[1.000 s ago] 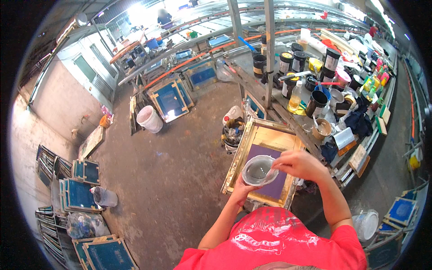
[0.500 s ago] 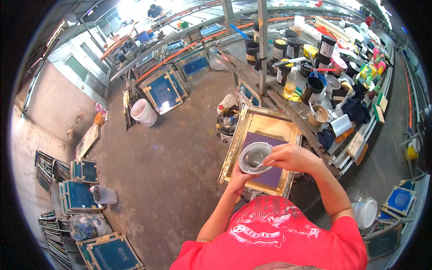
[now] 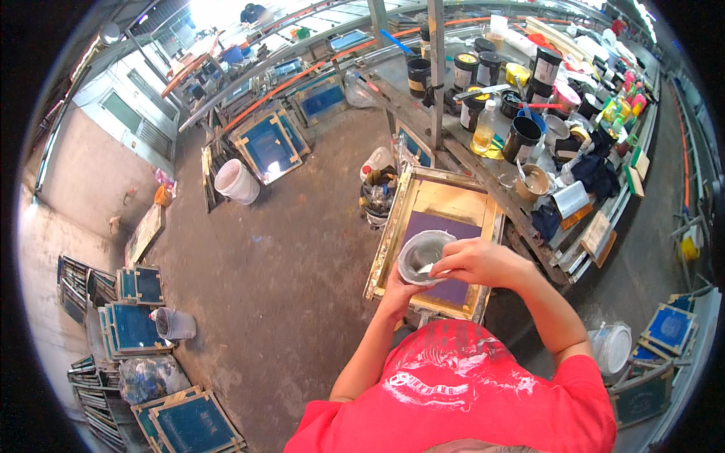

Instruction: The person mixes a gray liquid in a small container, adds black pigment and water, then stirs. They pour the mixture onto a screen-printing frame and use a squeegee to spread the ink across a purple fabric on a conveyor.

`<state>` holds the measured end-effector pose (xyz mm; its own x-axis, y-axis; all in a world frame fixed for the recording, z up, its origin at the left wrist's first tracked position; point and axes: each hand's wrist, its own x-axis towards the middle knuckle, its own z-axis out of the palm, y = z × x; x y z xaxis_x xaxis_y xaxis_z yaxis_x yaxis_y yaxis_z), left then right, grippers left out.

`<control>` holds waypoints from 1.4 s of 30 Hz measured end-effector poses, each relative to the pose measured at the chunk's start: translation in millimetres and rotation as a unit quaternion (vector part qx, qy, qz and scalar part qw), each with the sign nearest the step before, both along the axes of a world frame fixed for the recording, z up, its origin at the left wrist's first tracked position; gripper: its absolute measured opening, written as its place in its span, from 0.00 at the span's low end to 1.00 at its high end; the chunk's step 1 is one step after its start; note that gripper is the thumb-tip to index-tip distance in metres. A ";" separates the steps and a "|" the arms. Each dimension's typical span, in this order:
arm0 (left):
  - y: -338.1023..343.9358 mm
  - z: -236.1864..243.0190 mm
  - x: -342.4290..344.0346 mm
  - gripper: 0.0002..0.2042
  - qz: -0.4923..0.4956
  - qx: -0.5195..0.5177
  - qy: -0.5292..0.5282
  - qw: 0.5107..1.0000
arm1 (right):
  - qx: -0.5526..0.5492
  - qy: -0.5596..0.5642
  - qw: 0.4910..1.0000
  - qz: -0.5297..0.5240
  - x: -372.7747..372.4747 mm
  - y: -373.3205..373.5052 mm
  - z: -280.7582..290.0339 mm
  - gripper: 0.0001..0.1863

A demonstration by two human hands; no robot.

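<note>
1. Grey-walled tub (image 3: 423,249) front and centre, held out ahead of the red shirt (image 3: 461,377), its mouth facing the camera and its outline overlapping the purple panel (image 3: 462,225) inside a wooden-edged frame (image 3: 393,226).
2. Left hand (image 3: 400,291) takes the tub's lower-left side, thumb up toward the rim, what shows of the grip curved snugly to the wall: a cradling hold, probably to steady the tub while leaving its mouth free.
3. Right hand (image 3: 479,262) comes over the opposite rim, fingertips drawn together on a pale stirrer (image 3: 425,269) that dips inside; such a narrow pinch likely gives fine control near the wall.
4. Beyond, the frame sits close by a wooden rail (image 3: 521,224) along the bench, and a black jar (image 3: 522,138), a bottle of yellow liquid (image 3: 484,130) and a brown pot (image 3: 534,183) bunch near that edge, presumably for easy reach.
5. Now the hard parts: the left fingers vanish beneath the tub, so how far they wrap, I cannot tell. The stirrer's upper end is lost in the right hand, the tub's contents are too small to read, and part of the panel is covered.
</note>
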<state>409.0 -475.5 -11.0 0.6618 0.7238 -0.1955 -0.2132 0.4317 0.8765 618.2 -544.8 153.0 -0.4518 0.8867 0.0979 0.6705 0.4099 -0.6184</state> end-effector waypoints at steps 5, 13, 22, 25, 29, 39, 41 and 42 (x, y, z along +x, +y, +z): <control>-2.4 0.9 -3.9 0.44 0.005 -0.039 0.008 0.999 | 0.052 0.028 0.992 -0.116 28.6 -2.0 19.6 0.08; -0.1 -2.4 -1.3 0.42 -0.019 -0.022 -0.016 0.999 | 0.110 0.039 0.993 -0.024 -11.3 12.1 -5.4 0.12; -6.1 8.9 -5.1 0.44 0.003 -0.027 0.010 1.000 | 0.038 0.005 0.993 -0.111 22.3 3.1 15.5 0.08; -8.5 9.6 -0.6 0.44 -0.004 0.015 -0.015 1.000 | 0.092 -0.025 0.985 -0.144 13.2 10.3 5.8 0.10; -5.0 3.6 0.5 0.41 0.001 -0.013 -0.005 1.000 | 0.084 0.028 0.994 -0.058 -6.5 7.5 -9.8 0.11; -1.1 0.7 -2.1 0.40 0.007 0.005 0.002 1.000 | 0.071 -0.003 0.988 -0.135 24.3 1.2 19.0 0.08; -2.1 1.9 0.3 0.40 -0.008 0.012 -0.004 1.000 | 0.115 -0.016 0.982 -0.152 15.6 8.9 6.7 0.09; -1.9 2.1 1.3 0.39 -0.008 0.009 -0.005 1.000 | 0.123 -0.014 0.983 -0.136 9.5 11.7 -1.2 0.09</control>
